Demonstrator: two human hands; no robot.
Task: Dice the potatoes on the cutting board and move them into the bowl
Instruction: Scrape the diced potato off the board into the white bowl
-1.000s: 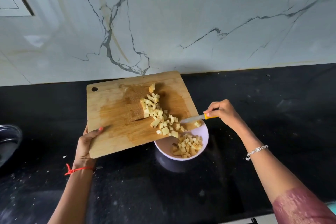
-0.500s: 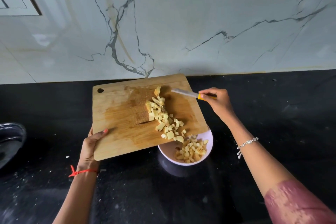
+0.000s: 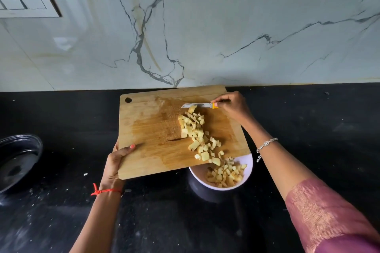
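- Over the last second the knife [image 3: 197, 105] has travelled from the near edge of the cutting board [image 3: 148, 121], by the bowl [image 3: 249, 163], up to the far side of the pile. Its blade now lies flat across the board, touching the farthest of the potato cubes [image 3: 195, 131].
- The right hand [image 3: 232, 107] pinches the yellow knife handle with curled fingers.
- The left hand [image 3: 117, 160] grips the board's near-left corner, thumb on top, and holds that corner off the black counter [image 3: 308, 119]. The board's near-right corner hangs over the bowl.
- The cubes trail down the board from the blade to that overhanging edge. A good heap already lies in the bowl, and a few cubes sit right at the lip.
- The dicing looks finished, and the step in hand is scraping the cubes off the board.
- The next move probably calls for one steady sweep of the blade toward the bowl, kept flat on the wood, with the board held still so that cubes don't spill past the rim.
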